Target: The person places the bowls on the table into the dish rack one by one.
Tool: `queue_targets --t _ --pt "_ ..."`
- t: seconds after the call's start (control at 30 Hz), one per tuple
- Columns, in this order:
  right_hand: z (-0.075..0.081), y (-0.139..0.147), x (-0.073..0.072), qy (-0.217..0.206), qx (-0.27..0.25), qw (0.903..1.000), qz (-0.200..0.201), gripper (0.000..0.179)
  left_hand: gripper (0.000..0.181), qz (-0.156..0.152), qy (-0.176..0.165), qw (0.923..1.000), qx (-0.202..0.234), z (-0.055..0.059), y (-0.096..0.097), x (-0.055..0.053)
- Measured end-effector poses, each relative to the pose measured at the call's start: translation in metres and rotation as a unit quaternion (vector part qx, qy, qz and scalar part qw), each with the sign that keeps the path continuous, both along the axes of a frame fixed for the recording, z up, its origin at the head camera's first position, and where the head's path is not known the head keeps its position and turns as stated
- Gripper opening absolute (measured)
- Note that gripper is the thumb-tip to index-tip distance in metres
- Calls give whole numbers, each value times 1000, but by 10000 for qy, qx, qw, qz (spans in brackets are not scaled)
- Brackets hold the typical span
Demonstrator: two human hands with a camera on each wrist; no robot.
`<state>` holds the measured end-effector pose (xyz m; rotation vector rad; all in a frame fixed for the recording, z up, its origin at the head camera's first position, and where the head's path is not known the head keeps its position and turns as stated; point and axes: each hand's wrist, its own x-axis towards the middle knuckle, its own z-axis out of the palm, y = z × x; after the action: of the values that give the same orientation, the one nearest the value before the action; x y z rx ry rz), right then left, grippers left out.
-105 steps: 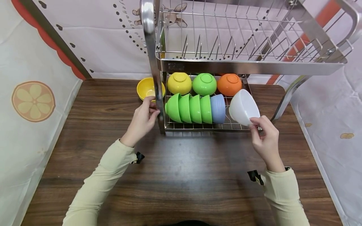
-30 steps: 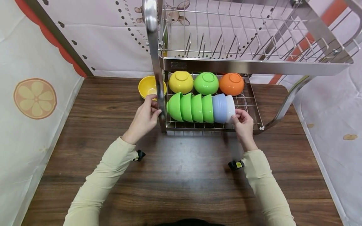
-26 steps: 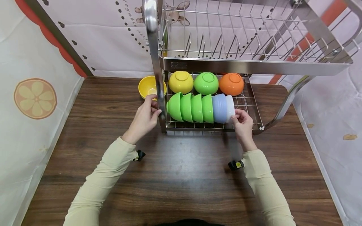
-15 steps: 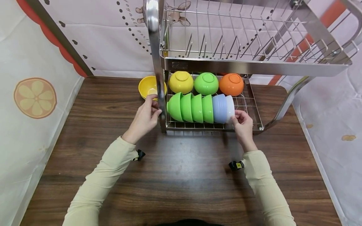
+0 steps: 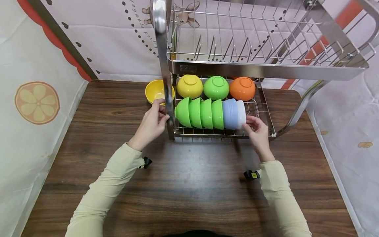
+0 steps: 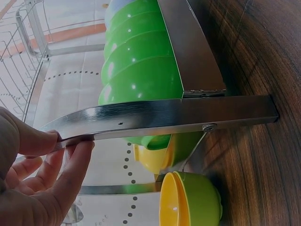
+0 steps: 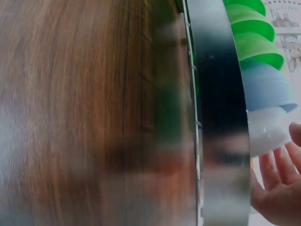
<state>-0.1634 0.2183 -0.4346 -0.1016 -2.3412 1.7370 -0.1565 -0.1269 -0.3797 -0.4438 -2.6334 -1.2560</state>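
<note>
My left hand (image 5: 149, 126) pinches the left upright of the steel dish rack (image 5: 164, 62) between thumb and fingers. On the lower shelf a row of green bowls (image 5: 194, 113) lies on its side, followed by a blue bowl (image 5: 229, 114) and a white bowl (image 5: 241, 115) at the right end. Beside the white bowl is my right hand (image 5: 260, 135), fingers loosely spread at its base. In the right wrist view the fingers (image 7: 283, 165) lie apart from each other next to the white bowl; whether a fingertip still touches it, I cannot tell.
Behind the row, a yellow bowl (image 5: 189, 87), a green bowl (image 5: 216, 88) and an orange bowl (image 5: 242, 89) sit upside down. Stacked bowls (image 5: 154, 90), yellow on top, stand left of the rack. The wire upper tier (image 5: 266, 70) overhangs the lower shelf.
The white bowl went from tilted in my right hand to lying against the blue bowl. Just now that hand has loosened and shifted slightly right. The left hand keeps its hold.
</note>
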Motion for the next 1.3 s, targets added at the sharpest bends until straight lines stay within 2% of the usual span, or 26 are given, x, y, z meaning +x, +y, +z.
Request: queue_targets --t 0.17,0.47,0.63,0.73,0.87,1.03,1.17,1.3 --pt "13 9 6 428 89 9990 -130 30 44 -7 -16 10000 6 -1 0 0" --pt "41 34 16 1242 66 9885 -864 34 44 -51 41 10000 29 -1 -1 -1" --pt "49 51 19 1596 170 9767 -1426 35 44 -54 48 10000 48 -1 -1 -1" --pt "48 61 17 1936 -276 9662 -1678 32 44 -70 18 10000 57 -1 -1 -1" --pt "46 72 13 2280 -626 9513 -1978 30 44 -91 -30 9999 50 -1 -1 -2" --pt "42 81 9 2029 -376 9502 -2334 31 45 -95 -62 9999 21 -2 -1 -2" --pt "38 87 7 1600 -164 9573 -2402 32 45 -115 -51 9999 7 -1 -1 -2" --pt "31 92 4 1277 34 9652 -2281 28 45 -123 -44 9999 5 -1 -1 -2"
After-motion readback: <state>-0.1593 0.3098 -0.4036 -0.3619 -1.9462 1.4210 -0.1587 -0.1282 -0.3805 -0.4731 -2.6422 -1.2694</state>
